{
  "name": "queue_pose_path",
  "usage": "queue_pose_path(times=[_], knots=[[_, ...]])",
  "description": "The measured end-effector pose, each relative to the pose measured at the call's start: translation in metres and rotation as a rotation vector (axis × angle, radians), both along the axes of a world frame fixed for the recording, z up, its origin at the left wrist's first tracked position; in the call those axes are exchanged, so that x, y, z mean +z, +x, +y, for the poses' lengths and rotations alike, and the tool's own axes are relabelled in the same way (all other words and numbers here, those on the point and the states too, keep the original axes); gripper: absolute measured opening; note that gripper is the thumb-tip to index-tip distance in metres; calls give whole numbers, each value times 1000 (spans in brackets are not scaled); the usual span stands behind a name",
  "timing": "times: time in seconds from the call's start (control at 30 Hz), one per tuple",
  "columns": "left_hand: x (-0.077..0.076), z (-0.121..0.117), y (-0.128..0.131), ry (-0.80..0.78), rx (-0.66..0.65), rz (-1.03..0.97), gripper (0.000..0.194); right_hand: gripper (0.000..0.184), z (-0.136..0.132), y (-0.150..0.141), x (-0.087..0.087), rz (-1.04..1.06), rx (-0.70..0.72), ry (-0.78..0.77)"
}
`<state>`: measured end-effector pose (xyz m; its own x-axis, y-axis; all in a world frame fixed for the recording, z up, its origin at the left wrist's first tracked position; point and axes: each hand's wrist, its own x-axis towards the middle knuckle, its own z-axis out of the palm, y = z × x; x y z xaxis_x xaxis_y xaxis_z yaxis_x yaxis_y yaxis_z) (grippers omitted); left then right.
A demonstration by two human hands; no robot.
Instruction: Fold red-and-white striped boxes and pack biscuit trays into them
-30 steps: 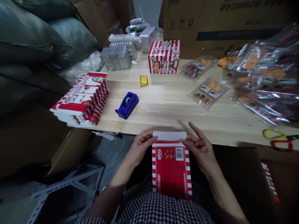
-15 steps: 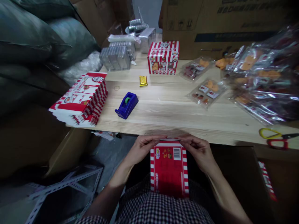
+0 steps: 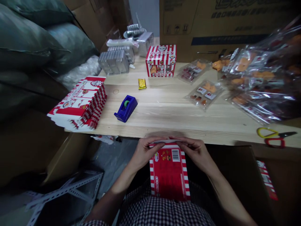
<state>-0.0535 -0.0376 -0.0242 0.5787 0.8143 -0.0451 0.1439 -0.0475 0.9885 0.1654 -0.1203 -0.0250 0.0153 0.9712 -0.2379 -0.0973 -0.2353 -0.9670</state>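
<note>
A red and white striped cardboard box (image 3: 168,175) with a barcode hangs over my lap, just in front of the table edge. Its upper edge is pinched between the thumb and fingers of my left hand (image 3: 147,151) on one side. On the other side my right hand (image 3: 193,151) grips the same edge, its thumb on the printed face. A pale flap shows between my fingertips, which nearly meet at the top. The box looks flat, though its far side is hidden from me.
On the wooden table (image 3: 160,110) are a stack of flat striped boxes (image 3: 78,103), a blue tape dispenser (image 3: 126,108), a gold packet (image 3: 142,83), an upright striped box (image 3: 161,61), clear plastic trays (image 3: 114,61), bagged toy pieces (image 3: 204,94) and scissors (image 3: 275,136). A large carton (image 3: 178,47) stands behind.
My fingers have shifted along the top edge, the left thumb further over the face and the fingertips closer together. The view has tilted slightly; the table things lie as before.
</note>
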Motion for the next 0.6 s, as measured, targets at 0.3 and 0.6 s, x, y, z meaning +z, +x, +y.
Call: queue_pose_path(times=[0.3, 0.6], knots=[[1, 5, 15, 178, 87, -16, 14, 30, 7, -4, -1, -11, -17, 50], [-6, 0, -15, -121, 6, 15, 29, 21, -3, 7, -9, 5, -27, 53]])
